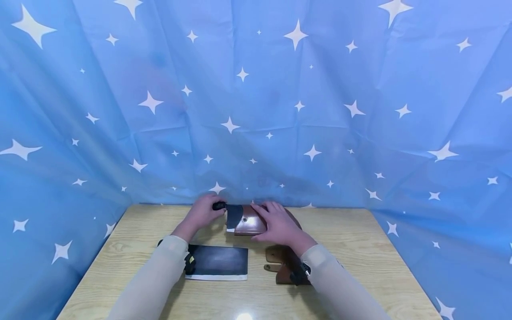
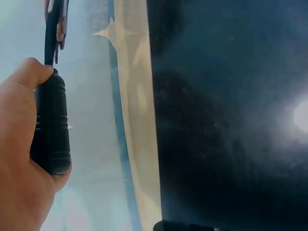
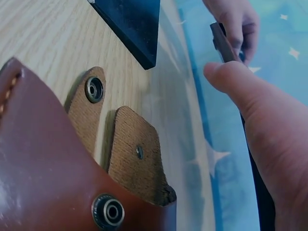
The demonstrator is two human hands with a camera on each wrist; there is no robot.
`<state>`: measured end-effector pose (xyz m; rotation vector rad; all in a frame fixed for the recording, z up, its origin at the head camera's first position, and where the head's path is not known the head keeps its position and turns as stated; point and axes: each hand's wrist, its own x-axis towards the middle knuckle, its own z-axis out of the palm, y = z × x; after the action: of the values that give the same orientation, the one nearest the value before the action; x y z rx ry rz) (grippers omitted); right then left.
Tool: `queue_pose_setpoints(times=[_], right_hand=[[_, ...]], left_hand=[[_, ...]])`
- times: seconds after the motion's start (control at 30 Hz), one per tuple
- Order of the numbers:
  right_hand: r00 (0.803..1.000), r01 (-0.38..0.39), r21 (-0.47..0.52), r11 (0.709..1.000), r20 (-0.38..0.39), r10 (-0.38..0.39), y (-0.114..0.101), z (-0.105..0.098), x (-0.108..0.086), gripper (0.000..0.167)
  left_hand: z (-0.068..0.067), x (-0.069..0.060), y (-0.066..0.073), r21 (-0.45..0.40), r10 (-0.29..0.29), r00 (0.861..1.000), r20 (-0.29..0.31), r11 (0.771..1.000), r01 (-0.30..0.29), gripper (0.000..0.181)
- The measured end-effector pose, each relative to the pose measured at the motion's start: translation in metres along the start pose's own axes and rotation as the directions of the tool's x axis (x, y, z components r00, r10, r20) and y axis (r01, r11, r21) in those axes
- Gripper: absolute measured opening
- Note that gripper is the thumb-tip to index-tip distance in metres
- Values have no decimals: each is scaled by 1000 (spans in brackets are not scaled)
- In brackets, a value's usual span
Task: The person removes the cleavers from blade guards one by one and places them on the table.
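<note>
My left hand (image 1: 200, 214) grips the black ribbed handle (image 2: 52, 125) of a knife at the back of the table. The knife's dark blade (image 1: 234, 215), pale along its lower edge, is partly inside a brown leather sheath (image 1: 250, 223). My right hand (image 1: 280, 226) holds that sheath, thumb on the near side; its other fingers are partly hidden. By my left forearm lies a cleaver (image 1: 220, 260) with a wide dark rectangular blade. A second brown leather sheath (image 3: 48, 159) rests under my right wrist, its two snap straps spread out.
The light wood-grain table (image 1: 344, 249) ends at the back against a blue curtain (image 1: 256, 102) with white stars. The curtain also hangs along both sides. My left wrist and forearm cover the handle end of the lying cleaver.
</note>
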<state>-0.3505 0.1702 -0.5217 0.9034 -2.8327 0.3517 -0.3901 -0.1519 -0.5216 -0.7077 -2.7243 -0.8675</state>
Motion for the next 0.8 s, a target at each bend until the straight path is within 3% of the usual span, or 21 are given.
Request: queue_pose_setpoints(times=[0.33,0.8], right_hand=[[1000,2,1,1000,13,-2,3,-7,-3,113],[1000,2,-33,999,17,-2,1,-3,-5,115]], left_hand=[[-3,1,8,19,25,1000,-19,1000,-24,29],[4,-2,-1,49,56,998,-41,997,-54,26]])
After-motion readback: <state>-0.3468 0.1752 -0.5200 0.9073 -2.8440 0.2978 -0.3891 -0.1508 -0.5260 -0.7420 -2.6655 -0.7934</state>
